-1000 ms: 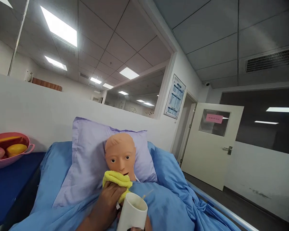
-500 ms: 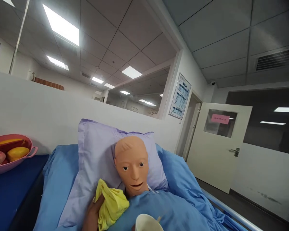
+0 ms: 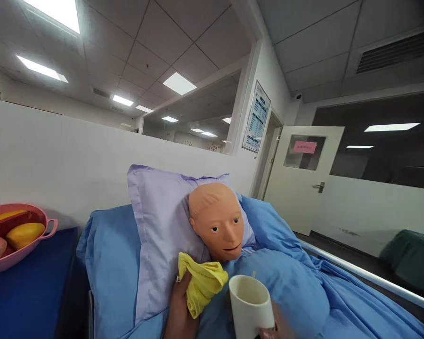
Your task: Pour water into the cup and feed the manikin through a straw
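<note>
My left hand grips a folded yellow cloth, its fingers partly hidden by the fabric. The cloth is close to the chin of a manikin, whose head rests on a lilac pillow. Around a white cup is my right hand, blurred at its edge; fingers show on both sides of the cup. The cup is upright above the blue quilt, to the right of the cloth. A thin pale tip shows behind its rim; I cannot tell what it is.
At the far left a pink basket holds fruit on a dark blue tabletop. A bed rail runs along the right side. Behind stand a white wall and a half-open door.
The view has tilted down and shifted. Both hands, with the cloth and cup, now appear further right, and more of the cup shows. The manikin's head appears turned more to the right.
</note>
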Available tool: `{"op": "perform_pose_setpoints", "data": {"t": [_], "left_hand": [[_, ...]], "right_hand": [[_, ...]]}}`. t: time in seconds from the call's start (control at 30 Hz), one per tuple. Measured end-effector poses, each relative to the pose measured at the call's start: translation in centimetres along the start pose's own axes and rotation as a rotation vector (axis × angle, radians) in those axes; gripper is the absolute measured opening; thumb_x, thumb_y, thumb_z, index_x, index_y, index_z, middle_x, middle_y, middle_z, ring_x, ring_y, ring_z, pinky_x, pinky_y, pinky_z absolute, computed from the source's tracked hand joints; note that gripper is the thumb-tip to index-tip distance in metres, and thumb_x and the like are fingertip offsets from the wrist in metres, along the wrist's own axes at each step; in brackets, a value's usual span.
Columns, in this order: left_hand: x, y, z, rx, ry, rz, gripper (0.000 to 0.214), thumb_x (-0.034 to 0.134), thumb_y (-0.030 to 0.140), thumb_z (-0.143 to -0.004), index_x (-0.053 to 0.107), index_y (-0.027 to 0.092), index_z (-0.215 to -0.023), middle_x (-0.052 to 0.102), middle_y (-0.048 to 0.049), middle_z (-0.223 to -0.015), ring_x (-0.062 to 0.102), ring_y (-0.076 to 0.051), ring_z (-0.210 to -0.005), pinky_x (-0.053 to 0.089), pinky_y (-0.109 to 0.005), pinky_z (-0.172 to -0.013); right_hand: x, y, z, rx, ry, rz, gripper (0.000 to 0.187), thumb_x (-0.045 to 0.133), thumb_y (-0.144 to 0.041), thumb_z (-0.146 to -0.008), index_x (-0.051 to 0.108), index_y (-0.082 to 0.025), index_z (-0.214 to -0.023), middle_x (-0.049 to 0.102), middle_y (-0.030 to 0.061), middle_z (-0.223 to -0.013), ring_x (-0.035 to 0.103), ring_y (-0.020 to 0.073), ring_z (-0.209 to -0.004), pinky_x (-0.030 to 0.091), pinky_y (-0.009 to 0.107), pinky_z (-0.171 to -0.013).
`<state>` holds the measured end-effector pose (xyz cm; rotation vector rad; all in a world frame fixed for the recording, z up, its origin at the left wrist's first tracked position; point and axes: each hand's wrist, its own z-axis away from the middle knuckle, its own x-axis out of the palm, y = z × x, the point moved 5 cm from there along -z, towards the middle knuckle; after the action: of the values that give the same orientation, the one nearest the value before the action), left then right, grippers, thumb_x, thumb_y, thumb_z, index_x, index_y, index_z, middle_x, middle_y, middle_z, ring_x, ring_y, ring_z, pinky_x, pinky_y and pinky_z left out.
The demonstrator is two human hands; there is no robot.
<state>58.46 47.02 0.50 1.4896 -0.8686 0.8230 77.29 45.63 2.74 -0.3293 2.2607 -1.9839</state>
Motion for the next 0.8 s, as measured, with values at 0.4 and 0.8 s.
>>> {"op": "perform_pose_setpoints", "data": {"t": [0.4, 0.8], "left_hand": [[0.1, -0.9, -0.6, -0.092, -0.102, 0.107, 0.042, 0.066, 0.033, -0.084, 0.065, 0.017, -0.122, 0.071, -0.0121, -0.117, 0.064, -0.03, -0.112, 0.045, -0.042, -0.103], [0.1, -0.7, -0.5, -0.094, -0.088, -0.002, 0.029, 0.064, 0.033, -0.086, 0.071, 0.023, -0.113, 0.071, -0.0066, -0.118, 0.062, -0.027, -0.117, 0.044, -0.041, -0.107]], "right_hand": [[3.1, -2.1, 0.6, 0.019, -0.14, -0.209, 0.072, 0.078, -0.059, -0.049, 0.065, -0.021, -0.109, 0.067, 0.009, -0.095, 0.058, 0.0269, -0.085, 0.05, 0.037, -0.076], [2.7, -1.9, 1.5, 0.029, -0.147, -0.403, 0.057, 0.074, -0.053, -0.062, 0.06, -0.018, -0.105, 0.068, 0.0067, -0.083, 0.06, 0.0193, -0.07, 0.048, 0.03, -0.062]]}}
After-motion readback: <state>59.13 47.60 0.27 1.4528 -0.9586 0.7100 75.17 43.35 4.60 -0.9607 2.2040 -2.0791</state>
